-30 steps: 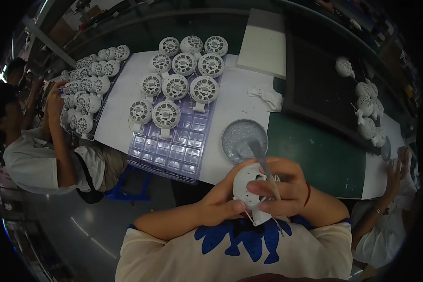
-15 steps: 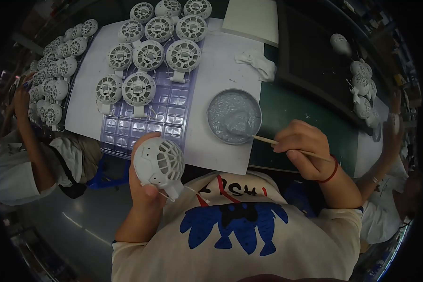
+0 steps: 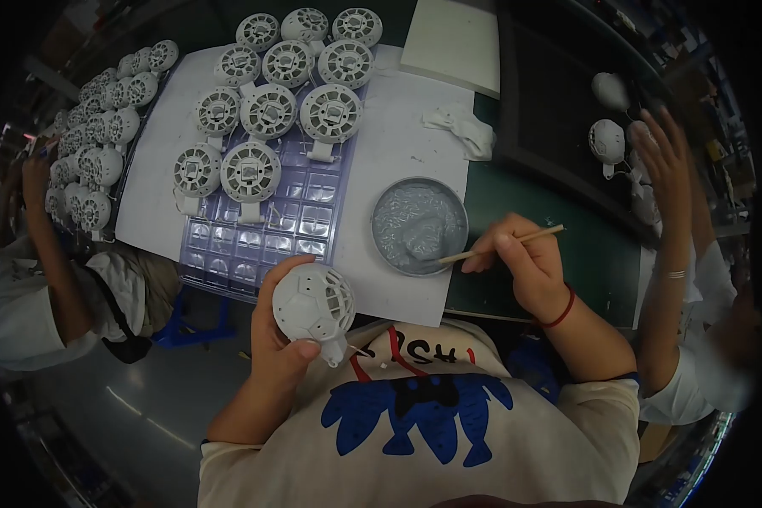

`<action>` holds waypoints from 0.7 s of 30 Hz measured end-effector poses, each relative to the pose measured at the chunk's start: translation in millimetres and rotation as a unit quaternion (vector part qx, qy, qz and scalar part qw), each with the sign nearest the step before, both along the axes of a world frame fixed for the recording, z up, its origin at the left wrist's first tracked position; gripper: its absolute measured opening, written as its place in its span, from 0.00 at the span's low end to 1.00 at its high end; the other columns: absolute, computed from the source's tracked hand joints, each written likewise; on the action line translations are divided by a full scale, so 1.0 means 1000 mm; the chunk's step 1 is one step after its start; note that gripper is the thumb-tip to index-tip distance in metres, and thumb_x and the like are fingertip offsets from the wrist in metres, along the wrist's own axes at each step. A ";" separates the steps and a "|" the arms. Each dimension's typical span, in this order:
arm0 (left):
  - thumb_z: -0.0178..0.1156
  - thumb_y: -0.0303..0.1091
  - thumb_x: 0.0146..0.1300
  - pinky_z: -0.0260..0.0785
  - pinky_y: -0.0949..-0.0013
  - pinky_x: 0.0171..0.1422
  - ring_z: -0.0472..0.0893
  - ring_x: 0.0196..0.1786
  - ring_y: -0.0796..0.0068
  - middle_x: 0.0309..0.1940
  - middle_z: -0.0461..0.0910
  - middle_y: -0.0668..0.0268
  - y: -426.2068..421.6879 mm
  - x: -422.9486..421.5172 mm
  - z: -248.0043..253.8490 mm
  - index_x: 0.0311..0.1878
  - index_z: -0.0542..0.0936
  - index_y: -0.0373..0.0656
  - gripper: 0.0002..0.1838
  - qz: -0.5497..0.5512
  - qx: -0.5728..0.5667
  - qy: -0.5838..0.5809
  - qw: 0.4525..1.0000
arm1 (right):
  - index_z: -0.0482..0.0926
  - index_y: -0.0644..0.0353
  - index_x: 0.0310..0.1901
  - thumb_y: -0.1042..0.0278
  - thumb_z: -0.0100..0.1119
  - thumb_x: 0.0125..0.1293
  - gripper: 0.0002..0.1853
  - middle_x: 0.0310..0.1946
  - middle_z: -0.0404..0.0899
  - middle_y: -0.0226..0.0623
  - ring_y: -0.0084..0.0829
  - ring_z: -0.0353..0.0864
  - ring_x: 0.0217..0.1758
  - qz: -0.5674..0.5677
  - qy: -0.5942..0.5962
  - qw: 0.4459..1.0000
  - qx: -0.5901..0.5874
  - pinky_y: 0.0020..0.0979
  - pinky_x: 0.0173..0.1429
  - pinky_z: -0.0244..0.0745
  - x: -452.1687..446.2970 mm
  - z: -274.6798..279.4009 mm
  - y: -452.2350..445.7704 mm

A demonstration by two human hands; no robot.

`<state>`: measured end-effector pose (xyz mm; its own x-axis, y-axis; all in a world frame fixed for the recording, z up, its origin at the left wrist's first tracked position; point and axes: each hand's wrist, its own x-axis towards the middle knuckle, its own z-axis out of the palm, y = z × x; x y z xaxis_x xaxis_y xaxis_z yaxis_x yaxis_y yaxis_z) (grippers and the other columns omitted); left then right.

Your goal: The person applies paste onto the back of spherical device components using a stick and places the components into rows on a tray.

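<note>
My left hand is wrapped round a white ball-shaped plastic housing, with its slotted grille turned to the right. A small tab and a thin wire stick out at the housing's lower end. In my right hand is a thin wooden stick, pinched between the fingers. The stick's tip reaches the right-hand lower edge of a round tin that holds grey, grease-like paste. The tin stands on white paper.
Several similar housings stand in rows on a clear compartment tray. A crumpled white cloth and a pale block lie beyond the tin. More housings stand left and right, near co-workers' hands.
My left hand has moved right with the housing, which has turned slightly. My right hand has shifted left and the stick's rear end now points up. A co-worker's hand has reached forward at right.
</note>
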<state>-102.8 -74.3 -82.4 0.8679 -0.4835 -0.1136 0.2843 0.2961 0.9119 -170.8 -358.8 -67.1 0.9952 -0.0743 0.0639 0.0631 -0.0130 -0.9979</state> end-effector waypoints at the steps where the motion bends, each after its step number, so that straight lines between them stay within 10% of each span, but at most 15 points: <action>1: 0.75 0.51 0.41 0.68 0.69 0.58 0.76 0.52 0.72 0.49 0.74 0.61 0.000 -0.001 -0.001 0.64 0.63 0.35 0.50 0.011 0.004 -0.013 1.000 | 0.76 0.65 0.37 0.66 0.45 0.72 0.13 0.30 0.82 0.42 0.26 0.79 0.32 0.001 0.001 1.000 0.001 0.24 0.38 0.73 0.003 0.001 -0.001; 10: 0.74 0.37 0.44 0.68 0.67 0.59 0.75 0.54 0.70 0.52 0.72 0.61 0.000 0.005 0.014 0.66 0.62 0.39 0.45 -0.006 0.063 -0.096 0.993 | 0.73 0.65 0.34 0.61 0.41 0.73 0.16 0.24 0.79 0.45 0.31 0.81 0.28 -0.045 0.043 0.994 0.090 0.28 0.38 0.75 0.013 0.002 0.001; 16: 0.73 0.32 0.43 0.69 0.66 0.57 0.75 0.54 0.66 0.52 0.71 0.58 -0.006 0.017 0.020 0.65 0.63 0.42 0.44 -0.039 0.220 -0.250 0.942 | 0.76 0.66 0.40 0.65 0.42 0.72 0.14 0.36 0.82 0.48 0.34 0.82 0.37 -0.063 -0.132 0.985 -0.090 0.31 0.43 0.74 0.004 0.009 -0.001; 21: 0.73 0.33 0.42 0.70 0.63 0.53 0.76 0.52 0.61 0.48 0.71 0.56 -0.021 0.024 0.027 0.63 0.65 0.41 0.42 -0.027 0.259 -0.288 0.921 | 0.78 0.56 0.41 0.69 0.48 0.64 0.09 0.40 0.82 0.39 0.34 0.78 0.43 0.034 -0.354 0.866 -0.350 0.36 0.48 0.67 -0.004 0.033 0.003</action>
